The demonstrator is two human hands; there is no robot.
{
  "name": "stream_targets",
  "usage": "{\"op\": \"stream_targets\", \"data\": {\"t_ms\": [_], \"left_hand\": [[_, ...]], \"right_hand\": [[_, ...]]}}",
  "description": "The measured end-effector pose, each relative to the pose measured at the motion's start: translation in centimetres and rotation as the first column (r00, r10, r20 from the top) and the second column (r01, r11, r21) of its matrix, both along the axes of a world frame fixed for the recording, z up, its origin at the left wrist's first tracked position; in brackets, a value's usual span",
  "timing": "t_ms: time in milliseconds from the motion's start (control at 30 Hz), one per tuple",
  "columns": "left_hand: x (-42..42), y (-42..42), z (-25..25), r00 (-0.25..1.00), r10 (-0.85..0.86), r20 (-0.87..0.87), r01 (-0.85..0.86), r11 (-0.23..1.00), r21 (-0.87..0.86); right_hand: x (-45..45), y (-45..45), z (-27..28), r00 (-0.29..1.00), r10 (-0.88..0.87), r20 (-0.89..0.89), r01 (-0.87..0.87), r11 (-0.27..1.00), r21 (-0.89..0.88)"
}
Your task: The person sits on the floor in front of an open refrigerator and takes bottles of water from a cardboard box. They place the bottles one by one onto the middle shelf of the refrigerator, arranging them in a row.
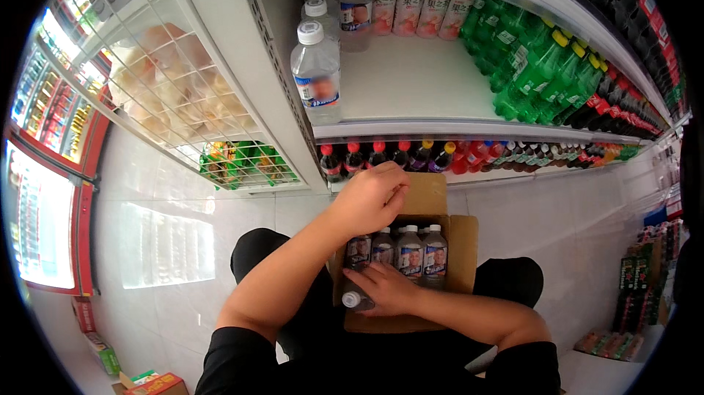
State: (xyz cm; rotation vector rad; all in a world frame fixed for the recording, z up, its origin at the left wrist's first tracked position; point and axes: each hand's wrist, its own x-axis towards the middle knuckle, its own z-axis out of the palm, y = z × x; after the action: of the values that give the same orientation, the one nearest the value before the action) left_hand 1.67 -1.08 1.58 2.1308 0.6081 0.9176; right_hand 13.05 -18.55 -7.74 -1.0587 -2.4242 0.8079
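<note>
Between my knees stands an opened cardboard carton [463, 252] packed with several clear plastic bottles [410, 254] with white caps and blue-and-white labels. My right hand [388, 287] reaches into the carton, its fingers around a clear bottle [357, 300] at the near left corner, cap tilted towards me. Above the carton's far flap [426, 194], my left hand [374, 197] is raised with its fingers curled in; nothing shows in it. Similar bottles stand at the left end of the shelf [412, 87], the front one [316, 73] near its edge.
Pink-and-white drink cartons [410, 7] line the shelf's back, with green soda bottles [528, 65] to the right. Dark cola bottles [352, 158] fill the lower shelf. A wire-mesh rack [170, 76] stands at left, a lit cooler [41, 219] beyond. Stacked drink packs [638, 285] sit at right.
</note>
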Motion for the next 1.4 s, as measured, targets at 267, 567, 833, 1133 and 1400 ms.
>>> {"op": "stream_targets", "data": {"t_ms": [267, 567, 833, 1133, 1400], "left_hand": [[-1.5, 0.2, 0.5, 0.998, 0.027, -0.057, -0.026, 0.999, 0.021], [-2.2, 2.0, 0.7, 0.900, 0.398, 0.179, -0.409, 0.912, 0.029], [-3.8, 3.2, 2.4, 0.642, 0.632, 0.435, -0.668, 0.739, -0.087], [-3.9, 6.3, -0.8, 0.678, 0.646, 0.350, -0.571, 0.763, -0.301], [-4.1, 7.4, 0.0, 0.694, 0.637, 0.335, -0.380, 0.719, -0.582]], "right_hand": [[2.0, -0.4, -1.8, 0.988, -0.141, -0.066, 0.090, 0.863, -0.497], [2.8, 1.7, -1.3, 0.985, -0.172, -0.027, 0.132, 0.836, -0.533], [5.6, 8.6, 9.1, 0.788, -0.401, -0.467, 0.407, 0.909, -0.092], [6.2, 25.2, 14.8, 0.561, -0.340, -0.755, 0.541, 0.840, 0.024], [7.0, 33.4, 14.3, 0.663, -0.387, -0.641, 0.460, 0.886, -0.060]]}}
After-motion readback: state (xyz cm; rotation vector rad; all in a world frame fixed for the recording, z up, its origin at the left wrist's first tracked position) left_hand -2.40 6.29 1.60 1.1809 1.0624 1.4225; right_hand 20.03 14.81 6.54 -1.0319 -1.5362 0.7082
